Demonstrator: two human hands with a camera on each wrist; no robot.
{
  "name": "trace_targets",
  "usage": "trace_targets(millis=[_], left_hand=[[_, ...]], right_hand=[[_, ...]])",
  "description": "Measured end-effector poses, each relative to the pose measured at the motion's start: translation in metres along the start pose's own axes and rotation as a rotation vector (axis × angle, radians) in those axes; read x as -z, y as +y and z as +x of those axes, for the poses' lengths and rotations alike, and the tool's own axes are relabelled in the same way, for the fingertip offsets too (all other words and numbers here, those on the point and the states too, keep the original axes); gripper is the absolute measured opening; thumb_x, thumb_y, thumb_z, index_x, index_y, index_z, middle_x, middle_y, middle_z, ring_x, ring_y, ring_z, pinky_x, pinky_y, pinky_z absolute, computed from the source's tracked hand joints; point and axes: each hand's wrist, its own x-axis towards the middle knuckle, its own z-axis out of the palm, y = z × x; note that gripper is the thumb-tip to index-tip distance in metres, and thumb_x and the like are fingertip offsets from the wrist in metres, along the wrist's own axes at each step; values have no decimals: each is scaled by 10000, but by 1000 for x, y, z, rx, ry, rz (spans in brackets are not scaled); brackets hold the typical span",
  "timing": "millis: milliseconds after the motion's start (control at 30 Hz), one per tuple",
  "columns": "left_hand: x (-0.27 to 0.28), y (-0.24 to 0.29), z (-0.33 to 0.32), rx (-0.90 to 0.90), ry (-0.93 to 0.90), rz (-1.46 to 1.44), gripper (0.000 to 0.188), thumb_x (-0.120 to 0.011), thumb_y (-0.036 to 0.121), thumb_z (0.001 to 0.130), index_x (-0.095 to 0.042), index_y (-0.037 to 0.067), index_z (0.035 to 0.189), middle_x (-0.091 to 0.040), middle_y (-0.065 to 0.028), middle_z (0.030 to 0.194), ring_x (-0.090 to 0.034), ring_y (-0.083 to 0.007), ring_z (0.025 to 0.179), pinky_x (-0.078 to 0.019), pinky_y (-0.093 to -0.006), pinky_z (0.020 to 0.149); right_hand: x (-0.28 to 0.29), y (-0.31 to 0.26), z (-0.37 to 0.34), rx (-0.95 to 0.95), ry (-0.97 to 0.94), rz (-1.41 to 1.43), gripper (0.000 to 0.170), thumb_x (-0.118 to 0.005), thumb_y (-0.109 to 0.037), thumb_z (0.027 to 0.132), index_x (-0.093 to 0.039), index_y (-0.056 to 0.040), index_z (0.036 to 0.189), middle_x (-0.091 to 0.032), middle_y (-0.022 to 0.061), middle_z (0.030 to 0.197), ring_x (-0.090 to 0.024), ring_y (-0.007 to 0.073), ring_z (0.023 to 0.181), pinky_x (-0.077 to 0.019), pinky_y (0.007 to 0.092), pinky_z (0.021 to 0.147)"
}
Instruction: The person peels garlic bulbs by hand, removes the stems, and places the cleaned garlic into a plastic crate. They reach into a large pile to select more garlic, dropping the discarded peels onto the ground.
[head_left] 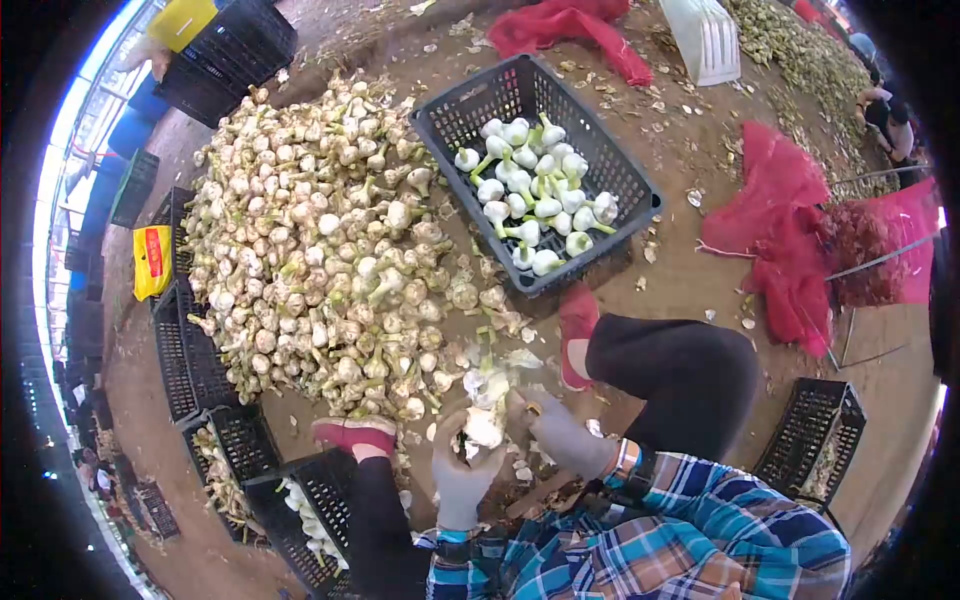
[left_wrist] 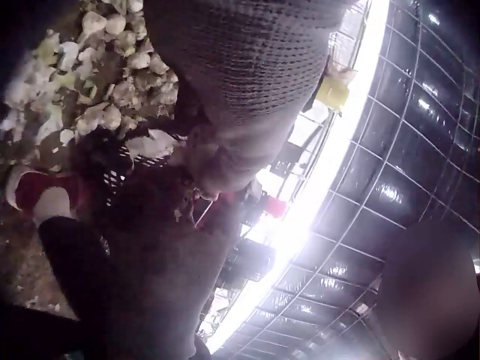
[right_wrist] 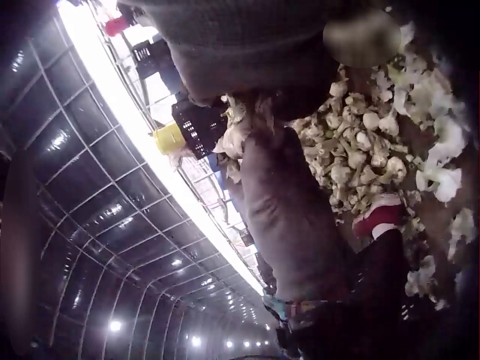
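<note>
A whitish garlic bulb [head_left: 485, 428] with loose papery skin stands between my two grey-gloved hands, low in the middle of the head view. My left hand [head_left: 465, 478] curls its fingers and thumb round the bulb from below. From the right, my right hand [head_left: 568, 437] pinches at the bulb's side with bent fingers. In the left wrist view the glove of my left hand [left_wrist: 240, 82] hides most of the bulb. Pale skin pieces [right_wrist: 234, 139] show between the hands in the right wrist view.
A big heap of untrimmed garlic [head_left: 310, 250] lies ahead to the left. Ahead, a dark plastic crate [head_left: 590, 110] contains clean white bulbs. More crates [head_left: 232, 430] stand at the left, another crate [head_left: 815, 440] at the right. Red mesh bags [head_left: 770, 200] lie on the ground.
</note>
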Motion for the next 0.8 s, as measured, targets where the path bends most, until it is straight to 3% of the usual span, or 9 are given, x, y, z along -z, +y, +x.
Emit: trace_targets(millis=[67,133,267,333,567,667,733,767,800], left_hand=[[-3,12,-6,-70,-8,127,631,-816,37,655,-520,12,1211,-569,-137,1190,-562,-223,1093,-460,-345,952],[-7,20,-10,-8,38,88,616,-824,40,648,-534,1,1191,-580,-131,1175,-570,-218,1087,-467,-339,943],[-3,29,-11,34,14,26,613,-825,32,639,-531,-22,1174,-594,-133,1162,-593,-211,1052,-477,-325,931],[0,29,-14,17,27,11,609,-820,23,639,-528,-22,1171,-597,-137,1160,-594,-212,1049,-477,-325,932],[4,35,-15,14,48,1,600,-802,-13,634,-521,-12,1165,-573,-142,1200,-579,-214,1076,-487,-332,925],[5,23,-15,11,47,-72,641,-794,-31,628,-509,-7,1203,-556,-146,1227,-572,-217,1087,-486,-331,930],[5,23,-18,129,80,-195,612,-751,-8,687,-485,-6,1238,-553,-148,1231,-573,-227,1095,-490,-338,935],[5,25,-19,243,114,-315,583,-708,15,746,-460,-4,1274,-550,-150,1236,-574,-238,1104,-494,-345,939],[3,27,-19,244,114,-316,583,-708,15,746,-460,-4,1274,-550,-150,1236,-574,-238,1104,-494,-345,939]], right_hand=[[0,-17,-13,67,-18,76,507,-590,-342,927,-530,27,1269,-628,149,1159,-566,194,1070,-440,326,917],[3,-44,-22,57,-84,43,137,-512,-160,973,-539,-48,899,-497,-42,699,-470,51,611,-398,239,536],[6,-49,-28,132,-141,62,176,-514,-196,983,-553,-48,897,-486,-47,696,-458,44,598,-401,233,547],[11,-38,-22,197,-249,-6,368,-537,-326,981,-581,39,953,-562,23,789,-492,87,768,-440,280,666],[16,-41,-22,105,-347,-41,353,-566,-309,964,-589,43,982,-590,22,802,-516,86,771,-456,277,650],[13,-36,-18,293,-267,-180,326,-581,-296,952,-597,27,1001,-605,24,814,-550,106,776,-473,285,652],[16,-44,-20,107,-364,-65,313,-628,-258,911,-596,30,1028,-635,73,832,-605,195,790,-492,333,703],[16,-44,-19,104,-364,-65,313,-628,-258,911,-596,30,1028,-635,73,832,-605,195,790,-492,333,703],[17,-44,-17,272,-328,-281,304,-647,-237,889,-594,29,1026,-633,100,833,-612,238,801,-490,355,728]])
